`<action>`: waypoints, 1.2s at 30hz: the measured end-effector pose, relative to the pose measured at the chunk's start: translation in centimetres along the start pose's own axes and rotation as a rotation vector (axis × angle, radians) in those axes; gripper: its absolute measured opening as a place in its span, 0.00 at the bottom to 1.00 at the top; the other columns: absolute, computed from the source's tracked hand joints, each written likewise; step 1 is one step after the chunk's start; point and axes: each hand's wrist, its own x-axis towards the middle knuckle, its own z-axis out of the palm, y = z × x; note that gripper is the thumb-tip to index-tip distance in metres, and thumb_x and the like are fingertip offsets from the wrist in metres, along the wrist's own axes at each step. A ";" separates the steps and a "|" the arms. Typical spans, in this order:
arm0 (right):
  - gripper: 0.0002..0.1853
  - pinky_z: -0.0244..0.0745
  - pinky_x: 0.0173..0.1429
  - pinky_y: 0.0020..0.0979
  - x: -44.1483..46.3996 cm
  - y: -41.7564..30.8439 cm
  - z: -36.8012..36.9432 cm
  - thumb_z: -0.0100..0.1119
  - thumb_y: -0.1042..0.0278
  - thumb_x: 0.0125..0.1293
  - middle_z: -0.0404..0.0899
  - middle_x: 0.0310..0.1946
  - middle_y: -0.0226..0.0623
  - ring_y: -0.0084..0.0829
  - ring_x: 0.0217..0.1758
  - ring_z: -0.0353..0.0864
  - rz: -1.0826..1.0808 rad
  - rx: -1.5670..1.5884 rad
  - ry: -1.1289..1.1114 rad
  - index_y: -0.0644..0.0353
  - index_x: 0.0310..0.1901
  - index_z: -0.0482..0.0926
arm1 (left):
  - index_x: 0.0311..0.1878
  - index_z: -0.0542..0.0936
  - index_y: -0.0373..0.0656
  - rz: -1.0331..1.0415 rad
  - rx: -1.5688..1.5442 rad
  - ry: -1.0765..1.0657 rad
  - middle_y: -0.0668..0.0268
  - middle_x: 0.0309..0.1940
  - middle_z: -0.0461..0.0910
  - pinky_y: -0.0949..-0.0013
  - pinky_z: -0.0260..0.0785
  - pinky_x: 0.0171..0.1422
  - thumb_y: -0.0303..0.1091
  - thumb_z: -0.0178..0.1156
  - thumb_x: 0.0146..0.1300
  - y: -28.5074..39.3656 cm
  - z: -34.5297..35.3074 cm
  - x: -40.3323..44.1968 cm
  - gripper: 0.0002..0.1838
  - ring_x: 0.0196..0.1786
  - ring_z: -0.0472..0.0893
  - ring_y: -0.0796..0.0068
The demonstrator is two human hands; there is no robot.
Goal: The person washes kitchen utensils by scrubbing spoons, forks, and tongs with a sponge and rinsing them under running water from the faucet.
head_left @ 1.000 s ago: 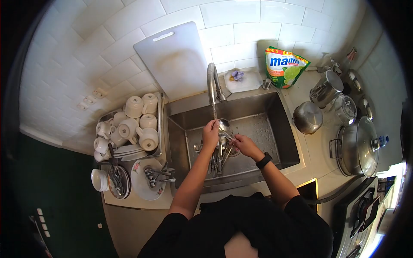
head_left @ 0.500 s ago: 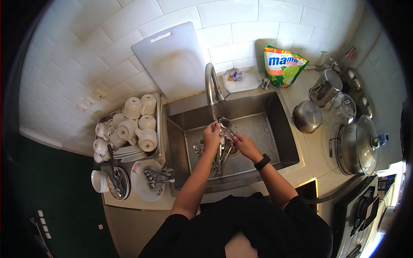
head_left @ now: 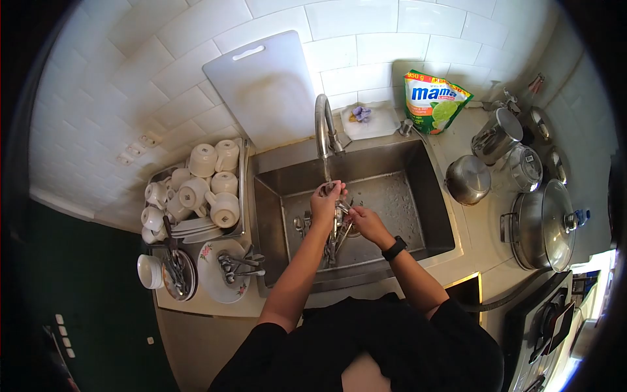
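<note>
Under the running tap (head_left: 322, 130), my left hand (head_left: 324, 208) is closed around the round head of what looks like a metal ladle (head_left: 342, 206). My fingers hide most of that head. On its handle side, my right hand (head_left: 367, 223), with a black watch on the wrist, grips the utensil. Below both hands, several pieces of metal cutlery (head_left: 334, 243) lie in the steel sink (head_left: 398, 228). Water falls from the spout onto my left fingers.
White mugs (head_left: 204, 160) and plates fill the rack at left. A plate (head_left: 225, 297) with spoons and a stack with cutlery stand before it. On the right are a steel pot (head_left: 468, 179), a large lidded pot (head_left: 532, 225) and a green detergent pouch (head_left: 434, 101). A cutting board (head_left: 264, 91) leans behind.
The ladle's round head has turned and is now mostly covered by my left fingers. My right hand has shifted slightly downward, still on the utensil.
</note>
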 end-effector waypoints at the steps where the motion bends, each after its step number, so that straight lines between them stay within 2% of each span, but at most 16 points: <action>1: 0.16 0.67 0.40 0.33 -0.1 -0.1 -0.1 0.42 0.59 0.63 0.77 0.30 0.46 0.39 0.35 0.76 0.026 0.009 0.007 0.65 0.33 0.74 | 0.45 0.71 0.37 0.017 0.010 -0.025 0.59 0.37 0.76 0.70 0.72 0.38 0.26 0.48 0.60 0.1 0.2 0.0 0.10 0.37 0.77 0.68; 4: 0.16 0.66 0.40 0.34 0.4 1.3 -0.5 0.42 0.59 0.63 0.77 0.30 0.46 0.40 0.35 0.76 0.022 0.022 0.045 0.65 0.34 0.74 | 0.45 0.71 0.37 -0.012 -0.244 -0.122 0.62 0.38 0.75 0.71 0.72 0.37 0.23 0.46 0.58 0.5 1.1 -0.4 0.11 0.39 0.76 0.72; 7: 0.15 0.66 0.40 0.34 0.5 1.6 -0.9 0.41 0.60 0.63 0.77 0.29 0.45 0.40 0.35 0.75 -0.024 0.032 0.070 0.64 0.34 0.73 | 0.47 0.70 0.37 0.158 0.134 -0.044 0.63 0.41 0.74 0.71 0.71 0.38 0.22 0.42 0.58 -1.5 -0.1 0.8 0.14 0.41 0.75 0.73; 10: 0.15 0.66 0.40 0.34 0.5 1.7 -0.7 0.41 0.60 0.63 0.76 0.29 0.45 0.40 0.34 0.75 -0.036 0.038 0.053 0.64 0.33 0.73 | 0.49 0.68 0.37 0.346 0.503 -0.075 0.63 0.43 0.72 0.70 0.71 0.39 0.25 0.44 0.60 -1.8 -0.8 1.4 0.13 0.41 0.75 0.73; 13: 0.15 0.66 0.39 0.35 0.6 1.8 -0.2 0.41 0.60 0.63 0.76 0.28 0.45 0.40 0.34 0.75 -0.029 0.063 0.051 0.64 0.33 0.73 | 0.52 0.66 0.38 0.104 0.420 -0.006 0.60 0.45 0.72 0.67 0.70 0.44 0.29 0.47 0.61 -1.3 -1.1 1.5 0.15 0.45 0.74 0.70; 16: 0.14 0.66 0.38 0.35 0.3 1.0 -0.2 0.41 0.61 0.63 0.75 0.27 0.45 0.40 0.33 0.75 -0.023 0.000 0.069 0.64 0.33 0.73 | 0.52 0.65 0.38 -0.085 -0.108 -0.148 0.57 0.47 0.72 0.67 0.69 0.46 0.34 0.49 0.62 1.0 0.4 -0.6 0.17 0.47 0.74 0.67; 19: 0.15 0.66 0.39 0.35 0.6 0.5 -0.4 0.42 0.60 0.62 0.75 0.28 0.45 0.41 0.34 0.75 0.007 -0.031 0.022 0.64 0.33 0.72 | 0.52 0.65 0.38 -0.055 -0.187 -0.156 0.55 0.49 0.71 0.69 0.70 0.44 0.36 0.46 0.63 1.2 0.7 -1.8 0.17 0.46 0.76 0.65; 22: 0.14 0.64 0.32 0.29 1.5 1.4 0.1 0.42 0.61 0.64 0.70 0.19 0.32 0.23 0.24 0.67 -0.128 0.053 -0.014 0.61 0.29 0.73 | 0.50 0.66 0.39 -0.186 -0.233 -0.159 0.55 0.47 0.72 0.70 0.71 0.40 0.36 0.47 0.63 -1.7 -0.6 -1.2 0.15 0.43 0.77 0.67; 25: 0.14 0.66 0.36 0.31 2.5 2.0 0.4 0.43 0.62 0.64 0.74 0.22 0.33 0.26 0.27 0.72 -0.555 -0.596 0.232 0.63 0.31 0.74 | 0.48 0.67 0.39 -0.204 -0.039 -0.074 0.56 0.44 0.74 0.68 0.70 0.40 0.37 0.48 0.62 -3.6 -2.9 0.1 0.15 0.43 0.76 0.67; 26: 0.14 0.67 0.36 0.31 2.8 1.7 0.4 0.43 0.63 0.64 0.75 0.23 0.33 0.26 0.28 0.73 -0.498 -0.569 0.265 0.64 0.32 0.75 | 0.46 0.68 0.40 -0.194 -0.083 -0.017 0.59 0.36 0.76 0.68 0.70 0.39 0.34 0.48 0.61 -4.1 -3.3 0.5 0.12 0.41 0.76 0.69; 28: 0.14 0.69 0.36 0.29 3.9 -0.4 0.1 0.43 0.63 0.63 0.76 0.25 0.33 0.26 0.30 0.75 -0.393 -0.516 0.331 0.65 0.33 0.76 | 0.47 0.68 0.41 -0.139 -0.020 0.073 0.61 0.33 0.74 0.69 0.69 0.39 0.31 0.47 0.61 -3.8 -3.3 0.5 0.11 0.39 0.75 0.70; 29: 0.13 0.70 0.36 0.28 4.6 -1.4 0.2 0.44 0.64 0.63 0.76 0.26 0.33 0.25 0.30 0.75 -0.304 -0.251 0.225 0.65 0.34 0.76 | 0.47 0.68 0.42 -0.109 0.010 0.118 0.63 0.31 0.74 0.70 0.69 0.39 0.29 0.46 0.61 -3.7 -3.2 0.5 0.11 0.38 0.75 0.70; 31: 0.13 0.70 0.35 0.25 5.8 -2.9 0.7 0.45 0.64 0.63 0.77 0.27 0.34 0.24 0.29 0.75 -0.110 0.274 0.003 0.66 0.35 0.76 | 0.43 0.66 0.43 -0.058 0.129 0.046 0.65 0.29 0.71 0.71 0.69 0.35 0.29 0.48 0.59 -3.8 -3.2 0.3 0.09 0.33 0.73 0.74; 32: 0.13 0.71 0.33 0.22 6.7 -3.0 1.1 0.45 0.64 0.62 0.77 0.26 0.34 0.20 0.28 0.75 -0.145 0.361 -0.056 0.65 0.35 0.76 | 0.41 0.65 0.44 -0.032 0.190 0.011 0.67 0.27 0.70 0.71 0.69 0.34 0.29 0.49 0.58 -3.9 -3.1 0.2 0.08 0.30 0.72 0.75; 34: 0.12 0.71 0.34 0.25 5.9 -5.9 0.3 0.46 0.66 0.61 0.77 0.26 0.34 0.24 0.29 0.76 -0.178 0.217 -0.064 0.65 0.35 0.76 | 0.38 0.64 0.43 -0.161 -0.042 0.064 0.68 0.26 0.67 0.72 0.69 0.31 0.29 0.52 0.56 -2.6 -1.8 -0.3 0.09 0.26 0.69 0.79; 36: 0.10 0.71 0.38 0.28 6.6 -6.8 -0.5 0.47 0.69 0.58 0.78 0.30 0.36 0.30 0.33 0.77 -0.284 -0.057 -0.004 0.64 0.37 0.75 | 0.38 0.64 0.42 -0.162 -0.011 0.012 0.68 0.26 0.66 0.72 0.70 0.31 0.29 0.52 0.56 -4.0 -2.5 0.8 0.09 0.25 0.68 0.79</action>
